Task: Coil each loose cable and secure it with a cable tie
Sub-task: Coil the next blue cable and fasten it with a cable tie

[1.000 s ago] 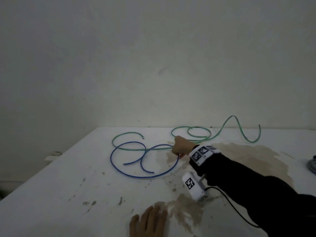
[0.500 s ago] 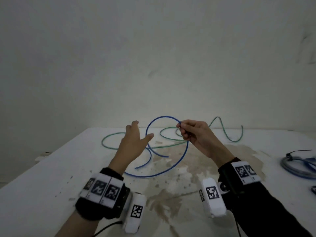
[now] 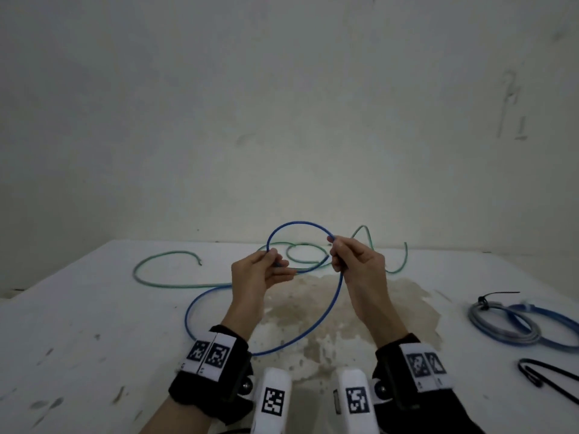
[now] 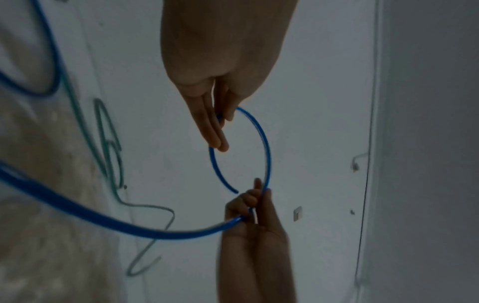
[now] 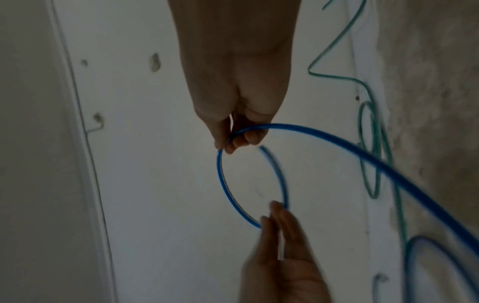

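A thin blue cable (image 3: 332,305) is lifted off the white table (image 3: 78,324) in one small loop, its tail trailing down to the left. My left hand (image 3: 266,267) pinches the loop's left side (image 4: 215,131). The loop's right side is pinched by my right hand (image 3: 347,261), where the cable crosses itself (image 5: 233,137). A loose green cable (image 3: 169,285) snakes along the table's far side behind both hands. Black cable ties (image 3: 545,380) lie at the right front.
Two coiled cables, grey (image 3: 501,327) and blue (image 3: 557,336), lie at the right, with a black tie (image 3: 488,297) on the grey one. A brown stain (image 3: 369,308) covers the table's middle. A pale wall stands just behind the far edge.
My left hand came up from the table's near edge and took hold of the blue cable. Both hands raised it into a loop, closer to me.
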